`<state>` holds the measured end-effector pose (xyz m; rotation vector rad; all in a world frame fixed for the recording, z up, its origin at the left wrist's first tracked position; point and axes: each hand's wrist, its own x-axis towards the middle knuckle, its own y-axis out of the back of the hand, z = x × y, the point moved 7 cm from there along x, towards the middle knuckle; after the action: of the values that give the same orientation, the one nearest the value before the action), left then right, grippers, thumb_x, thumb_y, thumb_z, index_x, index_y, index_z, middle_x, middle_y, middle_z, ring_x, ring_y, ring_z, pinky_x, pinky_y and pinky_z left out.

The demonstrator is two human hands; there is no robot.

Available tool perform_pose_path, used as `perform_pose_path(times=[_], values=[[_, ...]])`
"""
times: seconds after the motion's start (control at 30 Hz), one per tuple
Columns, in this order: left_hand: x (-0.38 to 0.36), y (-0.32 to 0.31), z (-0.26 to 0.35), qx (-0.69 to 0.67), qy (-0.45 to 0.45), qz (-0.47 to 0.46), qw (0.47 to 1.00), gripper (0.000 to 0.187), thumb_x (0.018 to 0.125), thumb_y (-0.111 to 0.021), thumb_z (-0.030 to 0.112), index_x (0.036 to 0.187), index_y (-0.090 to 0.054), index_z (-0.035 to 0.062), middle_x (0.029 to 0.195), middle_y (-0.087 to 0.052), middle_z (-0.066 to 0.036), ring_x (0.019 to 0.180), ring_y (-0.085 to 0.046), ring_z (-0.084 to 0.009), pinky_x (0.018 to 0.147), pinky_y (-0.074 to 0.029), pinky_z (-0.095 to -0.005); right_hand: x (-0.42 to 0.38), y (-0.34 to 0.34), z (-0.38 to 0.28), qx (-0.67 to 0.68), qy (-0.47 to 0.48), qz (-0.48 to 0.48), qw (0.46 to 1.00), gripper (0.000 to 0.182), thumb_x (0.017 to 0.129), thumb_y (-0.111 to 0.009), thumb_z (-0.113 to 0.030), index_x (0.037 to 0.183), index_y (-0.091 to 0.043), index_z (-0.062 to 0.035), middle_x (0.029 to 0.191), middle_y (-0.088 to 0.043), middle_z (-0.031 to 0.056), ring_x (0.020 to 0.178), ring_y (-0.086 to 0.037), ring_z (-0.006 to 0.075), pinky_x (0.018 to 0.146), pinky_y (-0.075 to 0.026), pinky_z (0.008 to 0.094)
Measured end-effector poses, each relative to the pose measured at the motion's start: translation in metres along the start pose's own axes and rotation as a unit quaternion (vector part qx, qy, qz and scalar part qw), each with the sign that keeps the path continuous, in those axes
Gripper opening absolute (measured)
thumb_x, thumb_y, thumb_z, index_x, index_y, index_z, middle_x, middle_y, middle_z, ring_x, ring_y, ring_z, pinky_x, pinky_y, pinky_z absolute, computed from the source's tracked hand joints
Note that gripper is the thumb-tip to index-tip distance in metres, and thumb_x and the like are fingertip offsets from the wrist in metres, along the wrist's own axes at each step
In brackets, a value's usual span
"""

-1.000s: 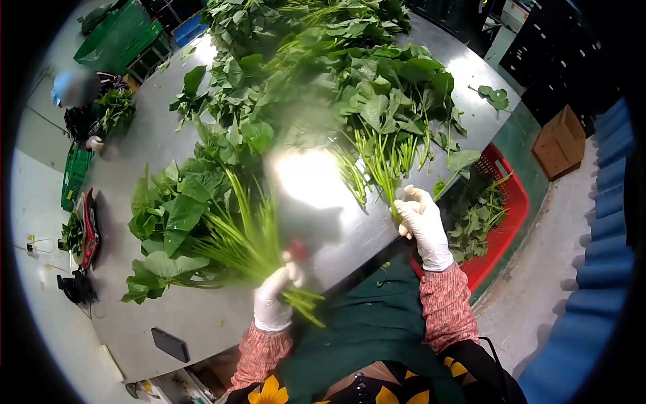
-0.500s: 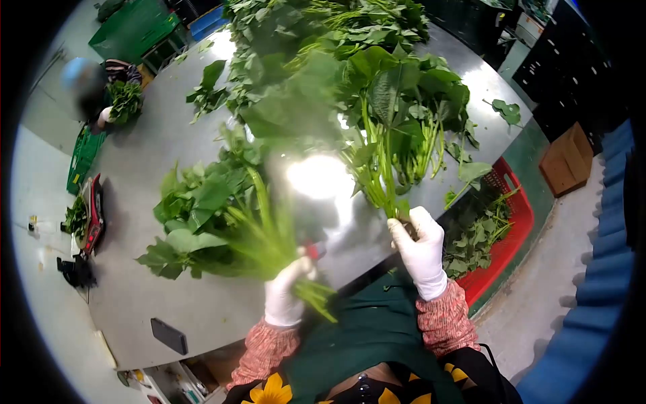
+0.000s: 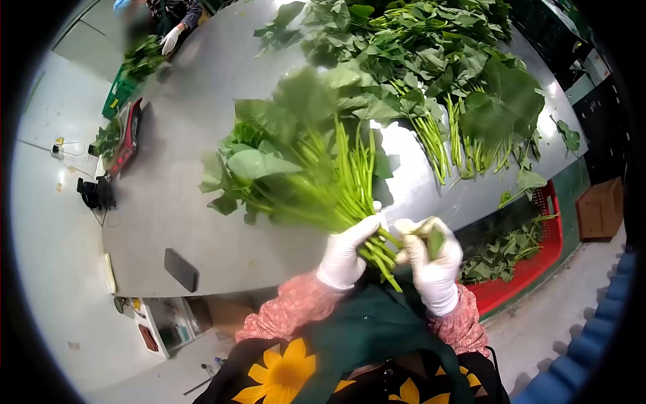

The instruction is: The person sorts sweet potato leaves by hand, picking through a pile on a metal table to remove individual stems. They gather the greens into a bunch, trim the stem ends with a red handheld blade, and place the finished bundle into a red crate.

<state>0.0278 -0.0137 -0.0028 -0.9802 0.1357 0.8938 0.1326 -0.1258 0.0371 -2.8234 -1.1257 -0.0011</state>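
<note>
My left hand (image 3: 348,254), in a white glove, is closed around the stems of a bunch of leafy greens (image 3: 336,168). The leaves fan out to the upper left and are partly blurred, while the cut stem ends stick out below my fist. Right beside it, my gloved right hand (image 3: 434,266) has its fingers curled around a small green leaf (image 3: 435,242), close to the stem ends. A large heap of the same greens (image 3: 431,60) lies at the back of the metal table, with stems pointing toward me.
A red crate (image 3: 518,269) with loose greens stands below the table edge at right. On the table (image 3: 182,195) lie a dark phone (image 3: 182,269) and a red scale (image 3: 128,138) bearing greens. Another person's gloved hand (image 3: 171,40) is at upper left, near a green crate (image 3: 118,91).
My left hand has moved right and up with its bunch, to beside my right hand. The leafy stems my right hand held are no longer there; a small leaf shows. The view has shifted.
</note>
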Motion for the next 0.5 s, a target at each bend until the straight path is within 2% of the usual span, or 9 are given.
perform_pose_path(times=[0.03, 0.1, 0.17, 0.23, 0.3, 0.33, 0.4, 0.43, 0.5], values=[[0.002, 0.001, 0.002, -0.002, 0.0, -0.009, 1.0, 0.03, 0.09, -0.065, 0.004, 0.119, -0.059, -0.0003, 0.097, -0.067, -0.008, 0.088, -0.065, -0.0192, 0.079, -0.055, -0.0323, 0.001, 0.008, -0.004, 0.084, -0.056, 0.058, 0.993, 0.014, 0.094, -0.066, -0.008, 0.106, -0.063, -0.0014, 0.084, -0.062, 0.0035, 0.068, -0.062, 0.0078, 0.051, -0.049, 0.0227], [0.004, 0.004, 0.001, -0.009, -0.003, -0.024, 1.0, 0.031, 0.09, -0.065, 0.003, 0.12, -0.058, -0.0008, 0.095, -0.065, -0.009, 0.085, -0.064, -0.0195, 0.078, -0.054, -0.0321, 0.016, 0.053, -0.004, 0.283, 0.006, 0.127, 0.951, 0.025, 0.1, -0.06, -0.02, 0.116, -0.061, -0.0005, 0.09, -0.062, 0.0047, 0.061, -0.055, 0.008, 0.048, -0.044, 0.0195], [0.003, 0.007, 0.002, -0.01, 0.018, -0.024, 1.0, 0.032, 0.089, -0.065, 0.003, 0.119, -0.057, -0.0011, 0.094, -0.064, -0.009, 0.085, -0.063, -0.0195, 0.077, -0.053, -0.0329, 0.035, 0.093, 0.009, 0.519, -0.003, 0.166, 0.838, 0.057, 0.097, -0.061, -0.043, 0.134, -0.051, -0.0004, 0.111, -0.059, 0.0099, 0.07, -0.057, 0.0095, 0.052, -0.046, 0.0221], [0.002, 0.004, 0.001, -0.002, 0.018, -0.056, 0.998, 0.032, 0.089, -0.066, 0.004, 0.119, -0.056, -0.0011, 0.095, -0.064, -0.009, 0.085, -0.063, -0.0194, 0.077, -0.053, -0.033, 0.044, 0.07, -0.013, 0.478, -0.065, 0.13, 0.866, 0.07, 0.096, -0.06, -0.049, 0.143, -0.042, -0.0005, 0.12, -0.056, 0.0129, 0.072, -0.061, 0.0118, 0.053, -0.048, 0.0222], [0.001, 0.001, -0.003, -0.004, 0.016, -0.077, 0.997, 0.034, 0.09, -0.066, 0.002, 0.121, -0.055, -0.0009, 0.098, -0.064, -0.009, 0.089, -0.063, -0.0195, 0.082, -0.053, -0.0322, 0.041, 0.038, -0.006, 0.277, -0.054, -0.01, 0.959, 0.08, 0.091, -0.066, -0.053, 0.144, -0.038, 0.0006, 0.124, -0.057, 0.0145, 0.076, -0.066, 0.0146, 0.056, -0.05, 0.0205], [-0.001, -0.002, -0.004, -0.001, 0.022, -0.084, 0.996, 0.035, 0.09, -0.065, 0.001, 0.123, -0.055, -0.0006, 0.104, -0.064, -0.009, 0.094, -0.063, -0.0198, 0.085, -0.052, -0.0324, 0.037, 0.023, 0.001, 0.139, -0.132, -0.038, 0.981, 0.068, 0.091, -0.07, -0.041, 0.14, -0.046, -0.0005, 0.116, -0.061, 0.012, 0.075, -0.064, 0.0117, 0.059, -0.049, 0.0198], [-0.007, -0.006, -0.006, 0.003, 0.036, -0.088, 0.995, 0.038, 0.09, -0.064, 0.0, 0.127, -0.055, 0.0, 0.114, -0.064, -0.01, 0.104, -0.063, -0.0202, 0.092, -0.052, -0.0326, 0.036, -0.013, -0.006, 0.037, -0.097, -0.106, 0.989, 0.045, 0.082, -0.079, -0.02, 0.12, -0.064, -0.0016, 0.101, -0.066, 0.0067, 0.076, -0.058, 0.0074, 0.066, -0.048, 0.0207], [-0.008, -0.007, -0.006, 0.012, 0.033, -0.1, 0.994, 0.038, 0.09, -0.064, 0.0, 0.127, -0.055, 0.0002, 0.117, -0.063, -0.01, 0.107, -0.062, -0.0201, 0.094, -0.051, -0.0331, 0.041, -0.023, -0.016, -0.12, 0.023, -0.132, 0.984, 0.034, 0.083, -0.077, -0.014, 0.112, -0.064, -0.0007, 0.094, -0.065, 0.0039, 0.074, -0.055, 0.0062, 0.065, -0.048, 0.0224], [-0.011, -0.006, -0.007, 0.028, 0.028, -0.121, 0.992, 0.039, 0.091, -0.063, 0.001, 0.129, -0.055, 0.0005, 0.123, -0.062, -0.009, 0.113, -0.06, -0.02, 0.098, -0.049, -0.034, 0.044, -0.035, -0.022, -0.215, 0.052, -0.112, 0.969, 0.028, 0.08, -0.079, -0.012, 0.101, -0.063, 0.0, 0.086, -0.064, 0.0045, 0.073, -0.055, 0.0062, 0.065, -0.048, 0.0232]])
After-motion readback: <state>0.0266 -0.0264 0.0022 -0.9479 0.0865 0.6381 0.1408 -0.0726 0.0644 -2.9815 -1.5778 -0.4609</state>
